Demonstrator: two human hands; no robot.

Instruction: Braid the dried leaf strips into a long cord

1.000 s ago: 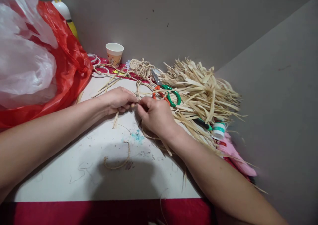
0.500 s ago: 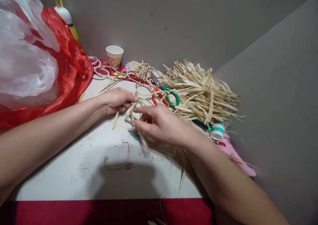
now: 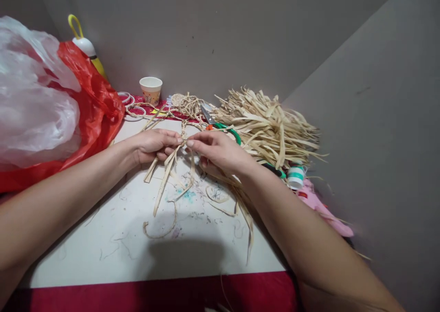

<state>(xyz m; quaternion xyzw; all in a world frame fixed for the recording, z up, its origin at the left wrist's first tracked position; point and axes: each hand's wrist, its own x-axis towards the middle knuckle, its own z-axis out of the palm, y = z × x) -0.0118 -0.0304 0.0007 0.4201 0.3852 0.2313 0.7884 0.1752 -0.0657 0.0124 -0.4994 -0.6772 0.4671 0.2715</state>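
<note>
Between my two hands a braided straw cord (image 3: 184, 127) runs back from my fingertips toward the far side of the board. My left hand (image 3: 156, 144) pinches it from the left. Thumb and forefinger of my right hand (image 3: 218, 149) close on the same spot from the right. Loose straw strands (image 3: 165, 183) hang from the pinch toward me across the white board (image 3: 85, 257). Just behind my right hand lie scissors (image 3: 232, 133) with green and orange handles, partly hidden by it. A short twisted piece of cord (image 3: 161, 235) rests nearer to me.
A large straw bundle (image 3: 268, 124) lies at the back right. Beside it are a white-and-green roll (image 3: 296, 176) and a pink object (image 3: 325, 211). A paper cup (image 3: 151, 91), white rings (image 3: 134, 114) and a red and clear plastic bag (image 3: 99, 96) occupy the back left.
My right hand drew a strand down and away from the braid, then came back to pinch beside my left hand. More strands now hang toward me. The view has tilted up slightly.
</note>
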